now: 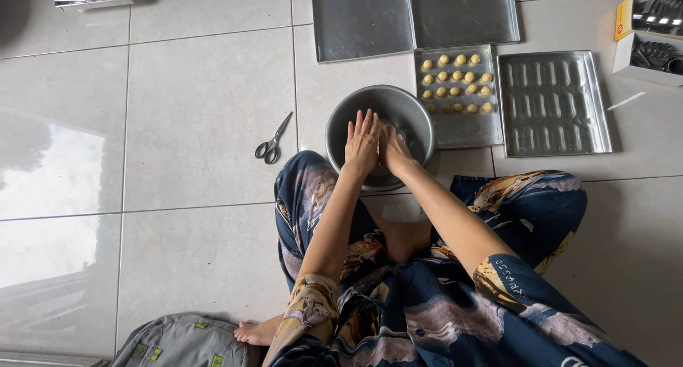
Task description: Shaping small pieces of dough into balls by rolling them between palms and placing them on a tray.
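1. Dough lump (385, 134), small and pale, sits pressed between the two palms, over the far half of the round metal bowl (420, 118) on the floor.
2. Left hand (362, 142) stands edge-up with fingers straight and pointing away, flat against the dough from the left.
3. Right hand (395, 152) meets it from the right, lower and partly hidden; how its fingers curl I cannot tell.
4. So the grip is narrow, both palms closed on the dough, neither hand nearer than the other. The dough's own long axis is hidden.
5. Just right of the bowl lies a baking tray (462, 128) with rows of small yellow dough balls (456, 76) on its far half; its near half is bare.
6. Further right is a moulded tray (553, 103), and two flat trays (363, 22) lie beyond.
7. Scissors (272, 141) rest on the floor tiles, left of the bowl.
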